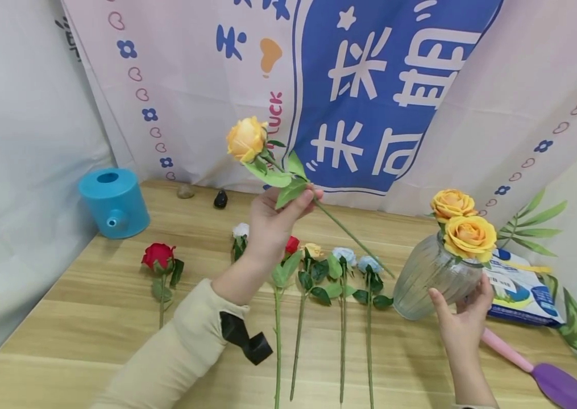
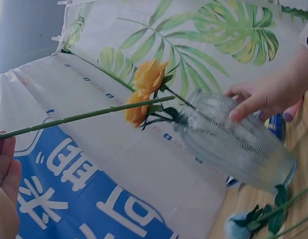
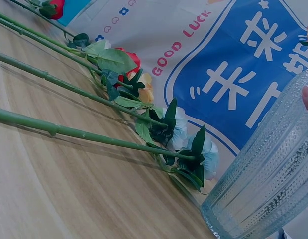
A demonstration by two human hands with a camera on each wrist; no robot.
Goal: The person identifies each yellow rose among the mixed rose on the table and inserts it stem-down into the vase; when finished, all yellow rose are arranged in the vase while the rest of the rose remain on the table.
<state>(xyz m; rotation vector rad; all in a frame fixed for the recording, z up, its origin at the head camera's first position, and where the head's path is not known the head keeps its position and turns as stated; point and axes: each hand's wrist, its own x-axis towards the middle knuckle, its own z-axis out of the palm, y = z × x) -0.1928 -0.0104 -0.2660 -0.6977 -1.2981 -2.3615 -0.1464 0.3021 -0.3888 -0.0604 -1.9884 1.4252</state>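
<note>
My left hand [image 1: 273, 227] pinches the green stem of a pale yellow rose [image 1: 246, 140] above the table. The bloom points up and left; the stem's bare lower end slants down toward a ribbed clear glass vase [image 1: 421, 278]. Two orange-yellow roses [image 1: 469, 237] stand in the vase, their blooms over its mouth. My right hand [image 1: 464, 324] grips the vase from its right side, and the vase leans to the right. In the left wrist view, the held stem [image 2: 89, 118] passes in front of those blooms. Only fingertips of my right hand show in the right wrist view.
A red rose [image 1: 158, 255] and several other roses, including a blue one [image 1: 370, 264], lie on the wooden table [image 1: 88, 341]. A blue watering can [image 1: 116, 204] stands at left. Right of the vase are a white-and-blue packet [image 1: 523, 292] and a purple-and-pink tool [image 1: 564, 386].
</note>
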